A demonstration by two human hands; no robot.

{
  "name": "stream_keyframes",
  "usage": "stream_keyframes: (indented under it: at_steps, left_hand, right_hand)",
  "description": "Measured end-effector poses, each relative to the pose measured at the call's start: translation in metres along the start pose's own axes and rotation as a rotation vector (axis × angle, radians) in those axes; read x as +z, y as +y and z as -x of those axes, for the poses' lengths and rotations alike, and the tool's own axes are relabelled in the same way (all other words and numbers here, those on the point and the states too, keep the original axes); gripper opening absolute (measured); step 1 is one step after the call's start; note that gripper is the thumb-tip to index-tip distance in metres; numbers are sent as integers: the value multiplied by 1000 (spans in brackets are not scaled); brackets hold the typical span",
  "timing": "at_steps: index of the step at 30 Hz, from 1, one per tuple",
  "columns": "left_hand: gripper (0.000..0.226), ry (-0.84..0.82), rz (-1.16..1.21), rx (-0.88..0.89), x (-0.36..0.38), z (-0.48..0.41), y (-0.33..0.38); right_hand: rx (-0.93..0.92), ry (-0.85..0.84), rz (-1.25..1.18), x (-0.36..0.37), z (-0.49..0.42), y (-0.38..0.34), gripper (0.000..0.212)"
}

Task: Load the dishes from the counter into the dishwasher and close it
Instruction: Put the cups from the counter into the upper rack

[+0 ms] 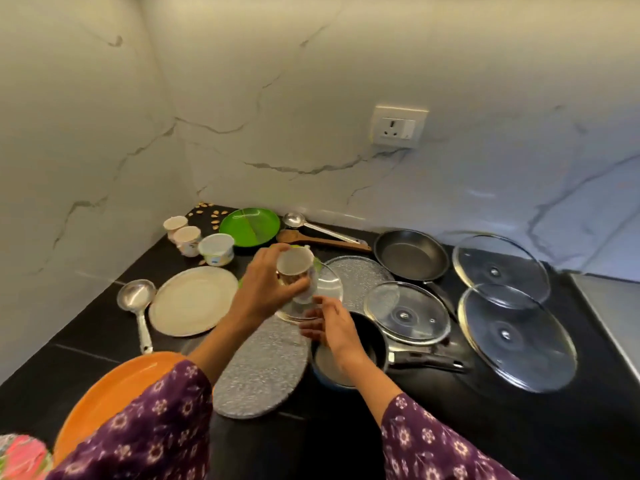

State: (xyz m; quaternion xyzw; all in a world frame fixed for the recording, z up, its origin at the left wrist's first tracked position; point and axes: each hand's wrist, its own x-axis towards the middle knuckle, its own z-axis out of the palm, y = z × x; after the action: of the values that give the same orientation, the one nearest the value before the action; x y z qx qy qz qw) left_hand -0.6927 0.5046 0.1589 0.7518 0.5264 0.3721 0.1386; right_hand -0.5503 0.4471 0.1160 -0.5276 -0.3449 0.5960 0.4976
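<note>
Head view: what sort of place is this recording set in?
Most likely a home kitchen: a black counter crowded with dishes such as a frying pan and glass lids, and a socket on the marble-look wall behind.

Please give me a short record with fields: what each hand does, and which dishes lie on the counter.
left hand: holds a patterned cup, tilted
right hand: fingers straight, near small lid; contact unclear
back corner: two cups, white tub, green plate
right side: frying pan, three larger glass lids
front: saucepan, white plate, orange plate
dishwasher: not in view
</note>
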Motion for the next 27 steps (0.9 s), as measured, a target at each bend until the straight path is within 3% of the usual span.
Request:
stream_keyframes:
  at_steps: [5, 10, 13, 17, 22, 25, 27]
  left_hand:
    - [69, -117, 124, 161, 72, 18, 99]
    - [75, -220, 305, 259, 142, 49, 192]
    - [73, -318, 360, 339, 187, 71, 249]
    - [84, -392, 352, 381, 249, 121, 312]
    - [86, -646, 170, 536, 335, 193, 357]
    - [73, -812, 124, 664, 377, 216, 377]
    - [66, -871, 79, 834, 403, 223, 393]
  right_hand:
    - [28, 87, -343, -86, 37, -19, 52]
    - [-27, 263, -649, -190, 84, -25, 57]
    - [-78, 404, -711, -257, 117, -17, 54]
    - [-240, 644, -655, -341, 172, -6, 42]
    - [-275, 1145, -338, -450, 247, 36, 43]
    - [-284, 1274, -230, -488, 304, 49, 31]
    - [-243, 1317, -98, -511, 337, 64, 47]
